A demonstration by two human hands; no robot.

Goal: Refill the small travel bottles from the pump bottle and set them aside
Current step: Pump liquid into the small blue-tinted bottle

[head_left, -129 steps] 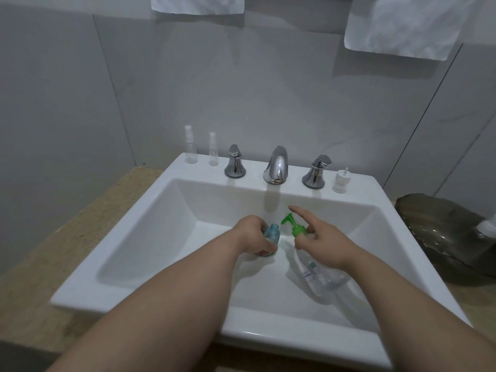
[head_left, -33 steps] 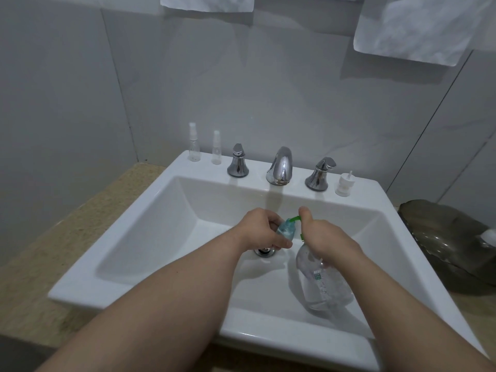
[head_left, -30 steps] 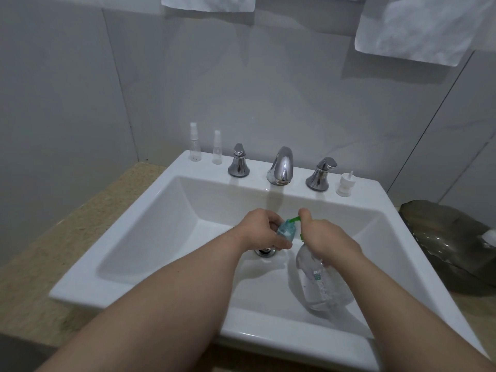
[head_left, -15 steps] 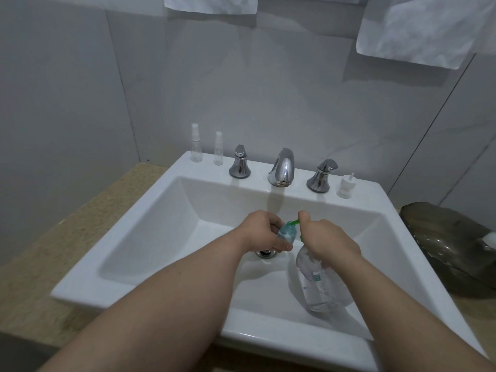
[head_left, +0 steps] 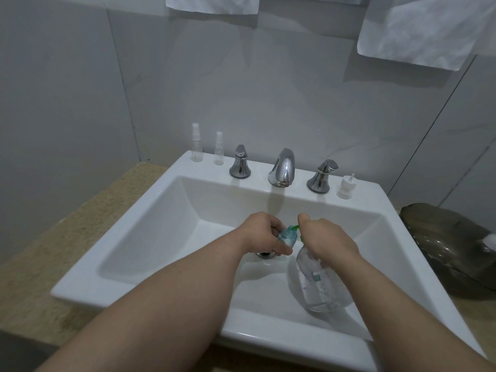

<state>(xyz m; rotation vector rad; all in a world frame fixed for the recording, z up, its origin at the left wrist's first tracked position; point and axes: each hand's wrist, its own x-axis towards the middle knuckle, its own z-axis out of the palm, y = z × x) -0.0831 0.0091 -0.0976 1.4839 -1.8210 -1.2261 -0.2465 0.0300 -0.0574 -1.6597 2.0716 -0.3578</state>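
Over the white sink basin [head_left: 150, 237], my left hand [head_left: 264, 236] grips a small blue travel bottle [head_left: 287, 235], tilted with its mouth toward the green pump spout [head_left: 295, 226]. My right hand [head_left: 326, 241] grips the neck of the clear pump bottle [head_left: 320, 283] and covers the pump head with a finger on top. The spout tip sits at the travel bottle's mouth. Two small clear spray bottles [head_left: 196, 143] [head_left: 219, 149] stand on the sink's back ledge at the left. A small white cap piece [head_left: 346, 187] stands on the ledge at the right.
A chrome faucet [head_left: 281, 167] with two chrome handles [head_left: 240, 165] [head_left: 320, 176] stands at the back of the sink. A dark glass dish [head_left: 451, 245] lies on the counter at the right. Beige stone counter [head_left: 67, 237] runs on the left. White towels [head_left: 418, 30] hang above.
The pump head, raised with my right forefinger lifted off it 4.3 s ago, is now pressed down under my right hand. Over the last second both hands hold almost still.
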